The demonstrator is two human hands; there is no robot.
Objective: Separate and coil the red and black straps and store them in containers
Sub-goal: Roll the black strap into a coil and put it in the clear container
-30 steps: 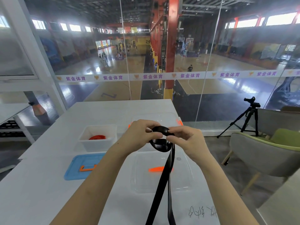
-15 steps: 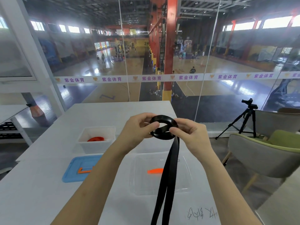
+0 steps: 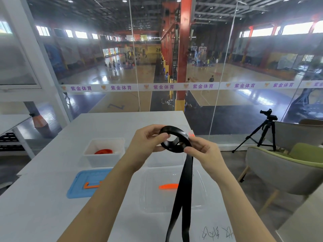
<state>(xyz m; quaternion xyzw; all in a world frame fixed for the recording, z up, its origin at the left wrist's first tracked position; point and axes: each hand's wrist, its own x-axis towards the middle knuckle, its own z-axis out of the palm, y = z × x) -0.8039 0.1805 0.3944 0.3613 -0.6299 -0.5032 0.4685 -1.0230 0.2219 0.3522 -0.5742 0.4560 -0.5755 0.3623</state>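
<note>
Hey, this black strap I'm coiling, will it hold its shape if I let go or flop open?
Likely floppy: the black strap hangs limp below its coil. It probably unwinds if released; the left hand and right hand both pinch the loose loop.

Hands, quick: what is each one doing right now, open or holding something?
Left hand: grips the coil of the flat black fabric strap.
Right hand: pinches the same coil's near edge; the tail hangs down.
</note>
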